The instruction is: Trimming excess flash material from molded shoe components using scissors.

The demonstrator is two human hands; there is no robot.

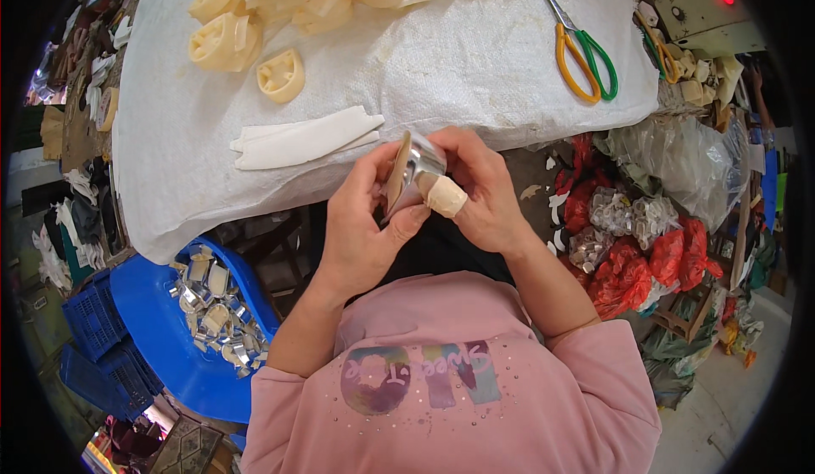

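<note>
Head view: a shiny metal piece (422, 166) with a thin tan insole-like sheet (396, 171) is gripped by the left hand (367, 219) and right hand (475, 190), fingers closed round it. White strips (301, 138) lie just beyond on the white-covered table (475, 58), with scissors (581, 45) at far right.

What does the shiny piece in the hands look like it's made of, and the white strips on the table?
Shiny piece: probably thin polished metal, going by its mirror-like glints. White strips: matte, flat, slightly curved, likely foam or soft plastic sheet; hard to tell which.
</note>
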